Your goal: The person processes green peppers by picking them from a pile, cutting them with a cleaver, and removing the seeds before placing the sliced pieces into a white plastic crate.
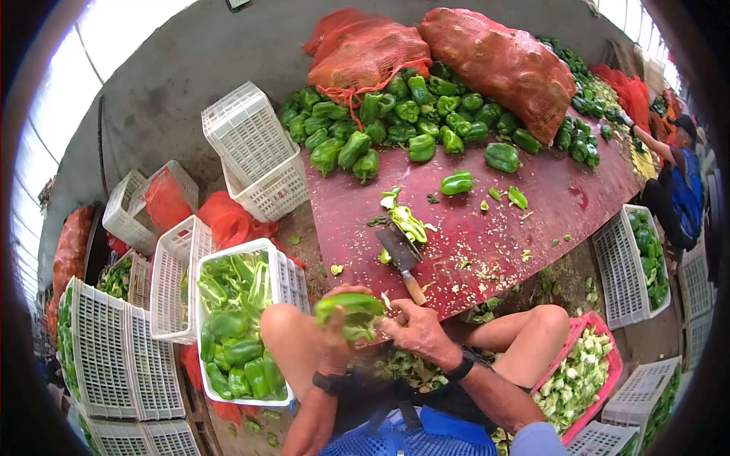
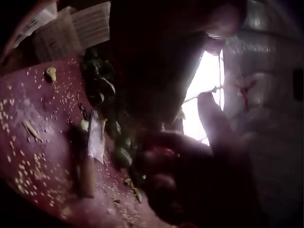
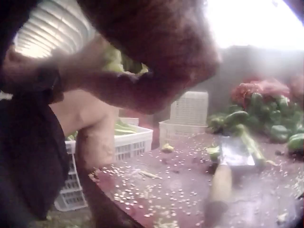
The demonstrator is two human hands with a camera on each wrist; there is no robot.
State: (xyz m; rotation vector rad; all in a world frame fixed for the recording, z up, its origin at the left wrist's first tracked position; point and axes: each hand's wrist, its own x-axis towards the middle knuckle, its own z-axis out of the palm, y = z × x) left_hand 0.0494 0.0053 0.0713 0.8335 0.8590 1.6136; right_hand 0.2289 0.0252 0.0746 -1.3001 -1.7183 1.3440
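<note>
My left hand (image 1: 334,338) grips a green bell pepper (image 1: 350,305) above my lap, its hollow side turned to the right. At that side is my right hand (image 1: 422,332), fingers bent, fingertips right by the pepper's edge. A small pale scrap (image 1: 385,301) shows near the right index fingertip; I cannot tell whether the fingers pinch it. In the left wrist view the hands are dark against bright light. A cleaver (image 1: 398,248) with a wooden handle lies on the red table (image 1: 487,266), beside pale green pepper pieces (image 1: 408,223).
Whole peppers (image 1: 411,114) are heaped at the table's back under red mesh sacks (image 1: 498,64). A white crate (image 1: 242,323) of cut peppers stands left of my knee, a pink basket (image 1: 576,372) of pale cores on the right. Another person (image 1: 679,182) works at far right.
</note>
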